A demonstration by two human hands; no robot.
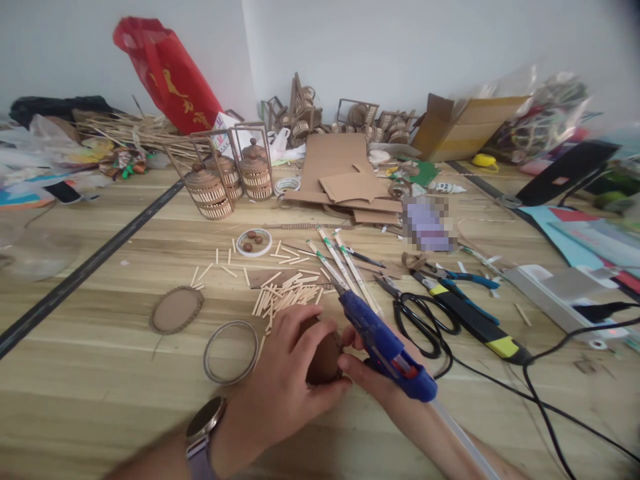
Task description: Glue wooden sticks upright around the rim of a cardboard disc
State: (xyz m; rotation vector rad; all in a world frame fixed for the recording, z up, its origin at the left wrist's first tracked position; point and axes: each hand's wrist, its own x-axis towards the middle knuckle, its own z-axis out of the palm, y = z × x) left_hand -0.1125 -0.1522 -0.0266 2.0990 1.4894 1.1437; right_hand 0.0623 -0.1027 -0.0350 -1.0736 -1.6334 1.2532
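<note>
My left hand (pixel 280 377) is closed around the edge of a round brown cardboard piece (pixel 324 359), thumb below and fingers over the top. In my right hand (pixel 375 380) is a blue hot glue gun (pixel 383 347), its nozzle pointing up and left and a clear glue stick trailing from its back. My right thumb and a fingertip also touch the cardboard piece's right edge. Just beyond lies a pile of short wooden sticks (pixel 290 293). To the left rest a cardboard disc with a corrugated rim (pixel 175 311) and a tape ring (pixel 207 355).
Scissors (pixel 423 320), blue-handled pliers (pixel 470 279) and a black-yellow cutter (pixel 480 327) lie right, near a white power strip (pixel 545 293) and black cables. Lantern models (pixel 207 193), cardboard sheets (pixel 335 157) and a red bag (pixel 165 77) stand behind. Brown beads (pixel 249 247) sit inside another ring.
</note>
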